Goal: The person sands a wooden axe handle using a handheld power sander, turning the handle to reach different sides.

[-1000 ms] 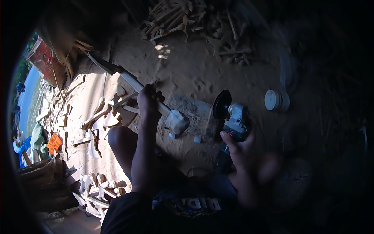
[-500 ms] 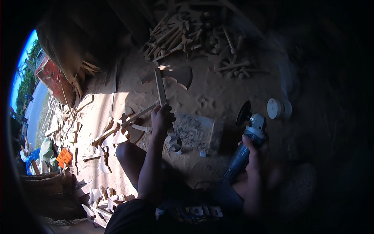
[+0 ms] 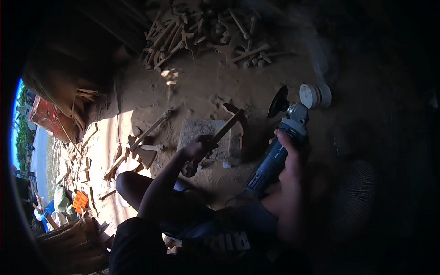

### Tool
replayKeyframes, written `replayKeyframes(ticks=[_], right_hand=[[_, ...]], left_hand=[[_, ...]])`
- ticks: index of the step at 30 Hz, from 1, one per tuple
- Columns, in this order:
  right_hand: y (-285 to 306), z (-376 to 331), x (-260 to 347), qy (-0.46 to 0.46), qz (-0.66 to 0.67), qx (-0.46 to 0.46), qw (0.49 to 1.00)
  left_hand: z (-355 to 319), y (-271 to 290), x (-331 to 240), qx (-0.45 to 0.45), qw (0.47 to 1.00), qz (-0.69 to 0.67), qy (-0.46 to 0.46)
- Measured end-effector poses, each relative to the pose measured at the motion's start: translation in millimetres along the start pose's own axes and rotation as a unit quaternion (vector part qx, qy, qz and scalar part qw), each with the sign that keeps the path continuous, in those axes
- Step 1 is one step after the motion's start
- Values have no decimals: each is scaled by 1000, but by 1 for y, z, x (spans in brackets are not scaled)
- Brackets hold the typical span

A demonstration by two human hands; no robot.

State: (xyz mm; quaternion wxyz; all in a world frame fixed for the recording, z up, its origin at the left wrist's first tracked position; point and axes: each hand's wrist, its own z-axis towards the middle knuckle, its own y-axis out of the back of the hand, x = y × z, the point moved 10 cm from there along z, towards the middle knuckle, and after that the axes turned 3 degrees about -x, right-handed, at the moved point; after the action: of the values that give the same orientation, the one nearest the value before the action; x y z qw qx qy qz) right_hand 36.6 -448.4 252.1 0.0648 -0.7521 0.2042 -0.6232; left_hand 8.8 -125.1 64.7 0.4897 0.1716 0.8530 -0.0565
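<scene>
My left hand is closed around the handle of a wooden axe. Its head, seen nearly edge-on, points up and right, and a faceted knob sticks out below my fist. In my right hand is a blue-green angle grinder, gripped by its body. The grinder's dark round disc faces left toward the axe head, with a gap between them. I cannot tell whether the disc is spinning. Beneath the axe, a pale, worn slab lies on the dusty ground in front of my legs.
Many wooden axe-like pieces are heaped at the far side, including a stick-like handle. More wooden axes lie left in sunlight. A white round container sits beyond the grinder. A wire fan guard shows at right, a sack at lower left.
My left hand has brought the axe down and right, turning its head edge-on and closer to the disc. The grinder stays in my right hand. The view has shifted.
</scene>
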Motion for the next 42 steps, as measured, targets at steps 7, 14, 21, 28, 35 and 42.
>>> replayKeyframes(ticks=[7, 14, 21, 28, 35, 42], right_hand=[[23, 14, -16, -26, 12, -13, 1000], [19, 14, -42, -89, 37, -9, 995], [-5, 11, -44, -92, 35, 13, 995], [-10, 15, -45, -81, 21, 22, 996], [6, 16, -49, -81, -2, 1, 997], [1, 16, -41, -64, 0, 36, 997]], left_hand=[[8, -37, -15, 33, 982, -157, -98], [-48, -10, -71, -31, 955, -127, -268], [-66, 2, -82, -21, 938, -270, -215], [-41, 2, -63, -15, 940, -288, -184], [-36, -3, -67, -70, 944, -262, -186], [-39, 24, -62, -113, 917, -318, -212]])
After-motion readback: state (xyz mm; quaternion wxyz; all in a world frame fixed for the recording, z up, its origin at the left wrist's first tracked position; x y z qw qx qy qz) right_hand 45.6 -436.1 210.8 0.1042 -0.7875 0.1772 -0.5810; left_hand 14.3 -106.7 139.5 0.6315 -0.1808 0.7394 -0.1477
